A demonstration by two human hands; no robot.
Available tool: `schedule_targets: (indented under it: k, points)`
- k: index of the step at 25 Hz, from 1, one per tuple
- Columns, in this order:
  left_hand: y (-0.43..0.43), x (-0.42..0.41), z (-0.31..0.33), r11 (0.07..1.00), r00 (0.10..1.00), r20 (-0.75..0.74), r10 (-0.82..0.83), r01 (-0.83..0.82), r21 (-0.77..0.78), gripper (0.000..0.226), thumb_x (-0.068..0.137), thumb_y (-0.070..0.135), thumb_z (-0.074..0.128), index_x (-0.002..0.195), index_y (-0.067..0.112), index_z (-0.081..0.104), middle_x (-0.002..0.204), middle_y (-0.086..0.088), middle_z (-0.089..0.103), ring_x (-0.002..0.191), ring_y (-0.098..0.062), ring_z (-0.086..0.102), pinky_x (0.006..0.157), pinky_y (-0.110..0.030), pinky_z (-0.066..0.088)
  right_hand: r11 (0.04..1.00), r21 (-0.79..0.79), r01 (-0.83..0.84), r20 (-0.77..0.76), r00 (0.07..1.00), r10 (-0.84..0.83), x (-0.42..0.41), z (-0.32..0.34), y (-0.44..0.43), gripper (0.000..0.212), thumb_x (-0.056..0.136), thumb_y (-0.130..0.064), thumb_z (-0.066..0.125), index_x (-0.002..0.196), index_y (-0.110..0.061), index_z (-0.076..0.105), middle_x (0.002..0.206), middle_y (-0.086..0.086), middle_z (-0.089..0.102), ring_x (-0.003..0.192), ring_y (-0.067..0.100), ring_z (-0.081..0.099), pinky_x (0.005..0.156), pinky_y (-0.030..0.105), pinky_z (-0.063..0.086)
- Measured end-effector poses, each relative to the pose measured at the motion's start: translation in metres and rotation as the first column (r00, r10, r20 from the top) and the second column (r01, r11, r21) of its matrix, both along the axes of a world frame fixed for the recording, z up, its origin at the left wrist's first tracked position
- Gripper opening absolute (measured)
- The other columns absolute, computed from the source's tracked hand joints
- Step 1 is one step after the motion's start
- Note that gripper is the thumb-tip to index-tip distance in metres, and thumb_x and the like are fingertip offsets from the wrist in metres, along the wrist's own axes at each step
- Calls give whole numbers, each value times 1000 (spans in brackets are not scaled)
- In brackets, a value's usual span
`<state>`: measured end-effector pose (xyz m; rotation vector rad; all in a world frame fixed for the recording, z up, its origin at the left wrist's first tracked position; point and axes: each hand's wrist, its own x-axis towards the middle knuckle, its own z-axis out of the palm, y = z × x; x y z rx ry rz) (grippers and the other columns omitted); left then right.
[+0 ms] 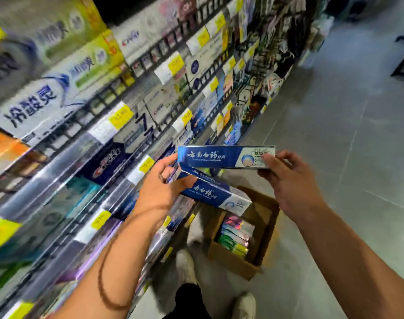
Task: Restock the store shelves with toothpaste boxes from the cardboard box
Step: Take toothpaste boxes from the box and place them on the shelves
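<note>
1. Hands. The left hand [159,187] is curled round the near end of the lower box [217,194], thumb on top. The right hand [288,180] pinches the right end of the upper box [215,156] between thumb and fingertips. The left end of the upper box lies at the left fingertips; whether they touch it cannot be told.

2. Task items. Both blue toothpaste boxes are held in the air between the hands. The upper one is level; the lower one slopes down and away. The carton [231,259] stands open on the floor [346,146], below the hands and beyond them, with coloured packs [236,233] still inside. The shelves [58,180] run along the left of the left hand, already stocked and fronted by yellow price tags [121,116].

3. Hazards (judgement).
- The upper box is held at one end only. A loose pinch could let the free end swing down or the box slip.
- The lower box overhangs the left hand far past its grip. A knock against the shelf rail could lever it out, dropping it to the floor or onto the carton.
- Shelf rows are tightly filled. Forcing a box into a full row could crush its end flap or push neighbours over the edge.
- Similar packs sit close together. Check the price tag before placing, or the box may go in the wrong row.
</note>
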<state>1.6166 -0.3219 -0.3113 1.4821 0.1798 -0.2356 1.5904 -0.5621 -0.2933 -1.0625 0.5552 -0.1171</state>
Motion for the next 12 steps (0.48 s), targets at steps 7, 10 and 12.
schedule_targets:
  k: [7,10,12]
  points:
    - [68,-82,80,980,969,160,186,-194,38,66,59,13,79,122,16,60,111,-3,72,97,-20,67,83,-33,55,983,-47,-176,83,980,179,-15,61,68,15,87,-7,65,80,-12,53,96,19,66,68,19,67,57,22,55]
    - [107,-113,107,958,942,206,264,-281,57,61,55,17,83,113,26,65,106,-1,73,92,-16,68,79,-32,56,958,-51,-284,161,944,288,-28,84,103,15,85,-17,69,76,-15,57,92,18,66,76,24,66,70,30,55]
    - [136,-137,126,946,925,231,301,-321,53,58,53,19,85,107,30,68,109,-2,71,95,-16,69,77,-30,55,942,-63,-329,185,924,335,-41,104,131,19,81,-20,72,70,-17,58,91,18,64,81,27,63,80,38,53]
